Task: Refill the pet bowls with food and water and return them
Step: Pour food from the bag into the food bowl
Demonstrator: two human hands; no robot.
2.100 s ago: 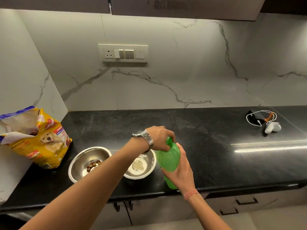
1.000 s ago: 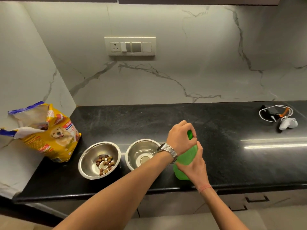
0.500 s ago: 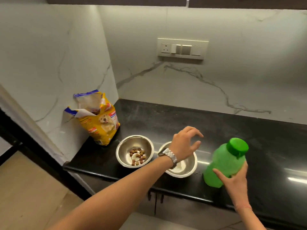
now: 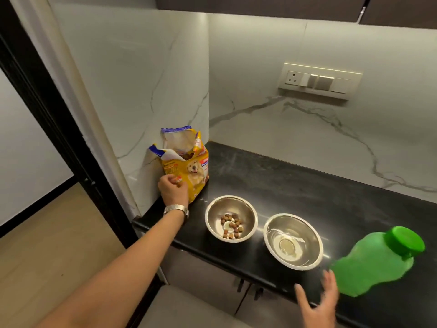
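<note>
Our left hand (image 4: 173,190) reaches across to the open yellow dog-food bag (image 4: 186,166) that leans in the corner against the marble wall, fingers curled at its lower front; we cannot tell whether they have closed on the foil or only touch it. We judge it is going there because the round steel food bowl (image 4: 231,218) just beside the bag holds only a thin scatter of brown kibble and wants topping up. Our right hand (image 4: 316,301) hovers with fingers spread and slack, holding nothing, just beside the capped green plastic water bottle (image 4: 376,261), which stands on the black stone counter (image 4: 307,192). Between them the second steel bowl (image 4: 293,241) sits near the counter edge with clear water in it, so watering looks done.
</note>
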